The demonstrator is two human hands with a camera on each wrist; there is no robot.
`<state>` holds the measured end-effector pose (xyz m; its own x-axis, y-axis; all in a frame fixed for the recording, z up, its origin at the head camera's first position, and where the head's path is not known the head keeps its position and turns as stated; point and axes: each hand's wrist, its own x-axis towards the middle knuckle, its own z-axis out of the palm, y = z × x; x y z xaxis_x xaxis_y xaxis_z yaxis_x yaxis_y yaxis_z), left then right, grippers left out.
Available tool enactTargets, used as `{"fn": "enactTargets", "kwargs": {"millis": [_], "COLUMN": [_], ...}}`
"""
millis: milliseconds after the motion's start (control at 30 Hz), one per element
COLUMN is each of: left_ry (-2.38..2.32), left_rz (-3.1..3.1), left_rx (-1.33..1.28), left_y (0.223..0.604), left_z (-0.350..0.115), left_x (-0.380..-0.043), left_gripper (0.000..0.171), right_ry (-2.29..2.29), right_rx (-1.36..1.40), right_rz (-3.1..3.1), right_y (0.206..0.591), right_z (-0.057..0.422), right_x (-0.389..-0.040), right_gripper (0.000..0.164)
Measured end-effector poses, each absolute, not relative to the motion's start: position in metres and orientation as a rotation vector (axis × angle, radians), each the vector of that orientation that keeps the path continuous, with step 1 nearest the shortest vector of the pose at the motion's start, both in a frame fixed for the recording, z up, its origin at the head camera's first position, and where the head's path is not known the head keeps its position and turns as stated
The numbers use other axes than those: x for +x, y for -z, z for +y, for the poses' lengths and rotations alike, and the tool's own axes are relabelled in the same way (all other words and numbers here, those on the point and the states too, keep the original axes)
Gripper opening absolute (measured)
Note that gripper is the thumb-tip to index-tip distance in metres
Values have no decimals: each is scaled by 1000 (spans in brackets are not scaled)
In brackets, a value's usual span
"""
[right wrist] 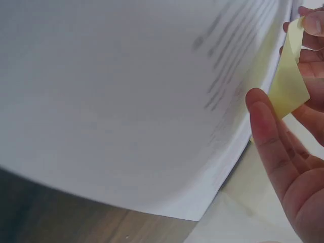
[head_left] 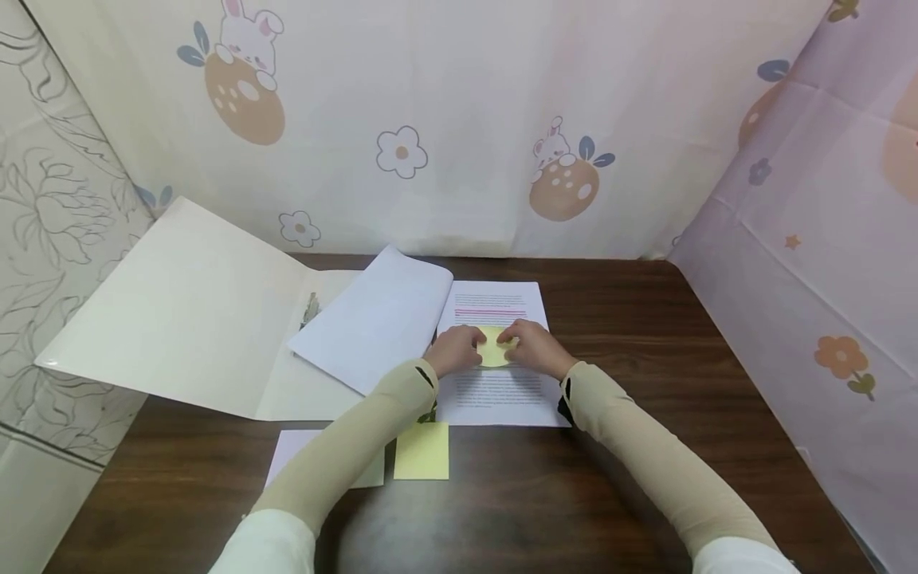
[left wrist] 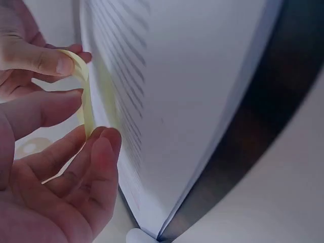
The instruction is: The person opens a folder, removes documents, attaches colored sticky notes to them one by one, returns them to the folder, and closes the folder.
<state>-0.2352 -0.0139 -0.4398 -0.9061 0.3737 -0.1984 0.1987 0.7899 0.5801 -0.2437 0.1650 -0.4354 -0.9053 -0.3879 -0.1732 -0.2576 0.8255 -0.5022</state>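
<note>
Both hands are over a stack of printed sheets (head_left: 502, 402), with a yellow sticky note (head_left: 492, 351) between them. My left hand (head_left: 457, 351) pinches the note's left side between thumb and fingers. From the other side, my right hand (head_left: 539, 351) pinches it too. In the left wrist view the note (left wrist: 87, 104) curves just above the printed page. Its corner bends out toward the fingers in the right wrist view, where the page (right wrist: 126, 111) fills most of the picture. Pink lines (head_left: 491, 312) mark text near the top of the page.
An open white binder (head_left: 194, 311) with a metal clip (head_left: 310, 309) lies left, with turned-over sheets (head_left: 376, 319) across it. A yellow sticky pad (head_left: 421, 452) and a pale sheet (head_left: 288, 448) lie in front. Patterned curtains (head_left: 459, 215) stand behind the dark wooden table (head_left: 631, 303).
</note>
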Motion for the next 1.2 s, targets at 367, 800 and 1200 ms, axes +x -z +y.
{"fn": "enactTargets", "kwargs": {"millis": [367, 800, 1200], "left_ry": [-701, -430, -493], "left_rz": [2683, 2633, 2569], "left_rx": [427, 565, 514], "left_y": [453, 452, 452], "left_z": [-12, -7, -6], "left_x": [-245, -254, -254], "left_gripper": [42, 64, 66], "right_ry": [616, 310, 138], "right_rx": [-495, -550, -444], "right_rz": [2713, 2609, 2540], "right_y": [444, 440, 439], "right_z": [165, 157, 157], "right_x": [-253, -243, -241], "right_gripper": [31, 59, 69]}}
